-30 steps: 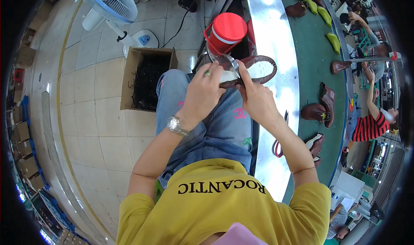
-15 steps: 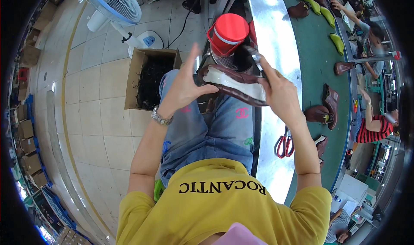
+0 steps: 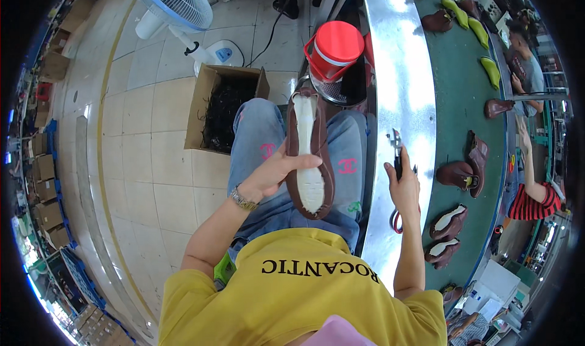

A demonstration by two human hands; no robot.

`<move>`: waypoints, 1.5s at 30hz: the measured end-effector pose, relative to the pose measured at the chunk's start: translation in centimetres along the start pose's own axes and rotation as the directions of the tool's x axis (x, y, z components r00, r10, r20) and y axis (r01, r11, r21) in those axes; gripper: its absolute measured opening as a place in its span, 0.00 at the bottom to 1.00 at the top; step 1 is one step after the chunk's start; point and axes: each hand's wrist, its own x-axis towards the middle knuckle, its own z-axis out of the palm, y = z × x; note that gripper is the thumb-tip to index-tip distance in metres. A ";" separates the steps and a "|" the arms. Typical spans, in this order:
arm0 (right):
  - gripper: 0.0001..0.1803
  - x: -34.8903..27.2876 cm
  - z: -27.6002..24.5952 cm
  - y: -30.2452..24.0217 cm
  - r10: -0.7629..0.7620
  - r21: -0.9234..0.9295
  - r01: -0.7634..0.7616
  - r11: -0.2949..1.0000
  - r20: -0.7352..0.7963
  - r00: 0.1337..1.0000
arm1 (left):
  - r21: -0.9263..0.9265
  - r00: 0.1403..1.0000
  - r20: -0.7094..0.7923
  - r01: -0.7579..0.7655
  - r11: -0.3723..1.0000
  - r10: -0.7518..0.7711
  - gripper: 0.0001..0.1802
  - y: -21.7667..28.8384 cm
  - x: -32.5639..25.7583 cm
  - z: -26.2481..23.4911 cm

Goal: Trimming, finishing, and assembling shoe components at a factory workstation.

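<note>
Left hand [image 3: 274, 172] gripping shoe upper [image 3: 309, 154], right hand [image 3: 403, 184] scissors [image 3: 397, 163]

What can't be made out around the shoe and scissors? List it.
- Shoe: its top faces away; head view shows only the sole side.
- Scissors: the right hand covers the middle.
- Box: dark contents, too indistinct to identify.
- Left hand: the shoe hides its fingertips.
</note>
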 end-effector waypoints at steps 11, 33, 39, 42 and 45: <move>0.35 0.5 3.1 5.0 0.019 -0.145 -0.028 0.989 -0.064 0.998 | 0.390 0.986 0.126 -0.153 0.908 0.112 0.67 1.8 -2.1 1.0; 0.57 -4.3 3.8 -5.8 -0.292 0.953 -0.069 0.295 0.159 0.943 | 0.285 0.964 0.257 -0.145 0.948 0.070 0.51 -1.4 -0.2 2.3; 0.46 -2.5 0.6 -2.2 0.092 0.970 0.135 0.203 -0.157 0.983 | 0.349 0.837 0.534 -0.347 0.871 0.120 0.66 -0.6 2.1 5.2; 0.31 0.1 -2.2 -0.7 0.407 0.904 0.186 0.386 -0.347 0.845 | 0.387 0.851 0.519 -0.311 0.868 0.074 0.65 -0.2 1.5 4.8; 0.29 4.7 -4.2 4.9 0.531 0.824 0.196 0.532 -0.505 0.681 | 0.416 0.901 0.433 -0.215 0.883 0.016 0.58 -0.4 0.3 3.0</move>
